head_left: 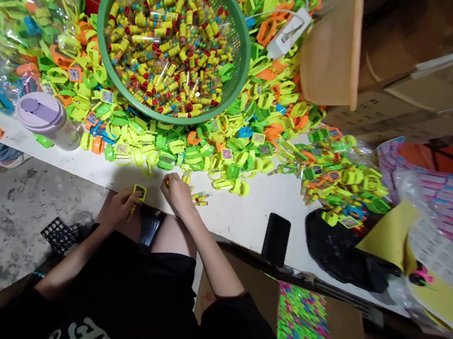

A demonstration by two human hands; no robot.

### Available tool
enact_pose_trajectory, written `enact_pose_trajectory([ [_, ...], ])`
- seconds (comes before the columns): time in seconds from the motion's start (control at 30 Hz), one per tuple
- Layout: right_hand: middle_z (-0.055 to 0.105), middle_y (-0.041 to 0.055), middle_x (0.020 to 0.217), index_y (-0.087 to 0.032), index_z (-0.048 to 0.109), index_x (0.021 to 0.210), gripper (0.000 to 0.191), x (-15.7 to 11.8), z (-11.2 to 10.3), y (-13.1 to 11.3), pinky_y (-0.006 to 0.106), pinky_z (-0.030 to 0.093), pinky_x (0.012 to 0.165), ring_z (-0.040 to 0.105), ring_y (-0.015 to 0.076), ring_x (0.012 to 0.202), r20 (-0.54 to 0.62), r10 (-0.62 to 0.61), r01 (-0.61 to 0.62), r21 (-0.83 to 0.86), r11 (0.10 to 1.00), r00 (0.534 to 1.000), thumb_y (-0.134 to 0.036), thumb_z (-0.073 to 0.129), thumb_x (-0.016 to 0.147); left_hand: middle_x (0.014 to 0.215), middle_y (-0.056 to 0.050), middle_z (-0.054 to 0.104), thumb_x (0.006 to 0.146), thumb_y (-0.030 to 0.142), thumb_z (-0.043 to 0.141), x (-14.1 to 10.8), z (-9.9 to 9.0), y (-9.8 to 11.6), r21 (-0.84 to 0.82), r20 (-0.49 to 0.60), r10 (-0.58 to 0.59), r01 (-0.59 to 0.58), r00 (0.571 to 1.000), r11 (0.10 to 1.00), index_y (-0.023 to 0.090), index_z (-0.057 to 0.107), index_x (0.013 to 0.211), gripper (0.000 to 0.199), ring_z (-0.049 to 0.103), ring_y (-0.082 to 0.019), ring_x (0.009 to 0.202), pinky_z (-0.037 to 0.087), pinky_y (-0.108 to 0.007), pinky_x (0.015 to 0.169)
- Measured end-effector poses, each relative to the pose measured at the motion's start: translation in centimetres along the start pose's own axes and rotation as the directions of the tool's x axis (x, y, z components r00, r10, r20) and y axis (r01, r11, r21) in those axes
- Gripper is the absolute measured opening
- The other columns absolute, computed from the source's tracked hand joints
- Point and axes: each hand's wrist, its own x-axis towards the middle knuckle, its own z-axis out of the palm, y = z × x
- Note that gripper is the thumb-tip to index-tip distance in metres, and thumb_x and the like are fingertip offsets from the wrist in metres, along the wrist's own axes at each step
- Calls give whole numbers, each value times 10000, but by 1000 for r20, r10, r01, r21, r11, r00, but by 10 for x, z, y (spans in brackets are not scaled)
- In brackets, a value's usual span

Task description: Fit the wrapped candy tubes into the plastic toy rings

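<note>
My left hand, just off the table's front edge, is closed on a yellow toy watch with a square picture face; part of its strap hangs below the fingers. My right hand is over the white table, fingers pinched together; a bit of red shows at the fingertips, too small to name. Right beside it lie a few small candy tubes, clear with yellow and red ends. Beyond both hands spreads a heap of toy watches in yellow, green and orange.
A green basket full of candy tubes stands on the heap. A lidded cup is at left, a black phone at right near the edge. Farther right are a black plastic bag, another watch pile and cardboard boxes.
</note>
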Motion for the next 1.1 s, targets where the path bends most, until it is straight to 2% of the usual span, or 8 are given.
enact_pose_trajectory([
  [0.13,603,106,1051,-162,591,1011,196,-2,-4,1,280,401,672,610,212,839,5,-19,18,28,999,1000,-229,471,871,1021,-62,700,832,427,500,1,1,5,-18,-4,-12,12,1000,1000,168,709,800,335,619,-197,969,434,-297,896],
  [0.23,618,80,992,-172,601,939,144,-10,-12,-5,264,410,691,597,197,858,-57,-66,76,180,981,996,-206,524,822,1034,-68,697,829,413,508,0,3,7,-16,2,17,-17,1000,1000,167,708,839,317,605,-211,1031,422,-315,934],
  [0.37,624,37,864,-173,601,858,103,-27,-25,-22,246,426,690,581,159,780,-138,-140,190,475,859,980,-200,565,766,1032,-74,691,858,398,475,-1,10,6,-39,26,110,-108,994,993,168,704,812,327,593,-209,1047,418,-319,945],
  [0.47,605,16,812,-180,595,814,78,-38,-33,-31,239,429,664,558,136,714,-175,-180,249,581,775,968,-226,555,766,1003,-75,691,894,389,406,-3,15,7,-89,8,185,-183,983,979,169,693,760,386,586,-207,1033,421,-326,938],
  [0.6,593,17,799,-181,591,800,69,-47,-42,-34,243,434,683,562,142,736,-262,-178,306,608,733,948,-220,547,763,955,-87,689,909,413,359,-8,17,19,-127,-7,264,-263,964,956,174,668,660,463,564,-222,1054,422,-346,934],
  [0.73,599,14,802,-194,594,799,63,-56,-49,-34,244,444,698,568,147,757,-269,-187,319,622,715,945,-224,548,768,890,-86,689,891,468,364,-12,20,29,-131,0,267,-265,964,955,194,653,624,479,546,-240,1077,426,-367,944],
  [0.93,597,5,821,-204,603,815,54,-69,-55,-35,238,442,717,571,139,769,-280,-203,336,600,726,938,-238,566,798,896,-76,693,904,391,365,-15,24,31,-133,-2,348,-345,937,929,190,663,699,414,562,-242,1047,420,-392,944],
  [1.1,592,8,814,-204,601,812,58,-75,-57,-32,246,443,715,571,143,768,-295,-216,354,583,731,931,-255,574,807,888,-81,692,906,378,360,-21,26,35,-120,-7,357,-355,934,927,181,673,759,398,574,-238,998,422,-397,928],
])
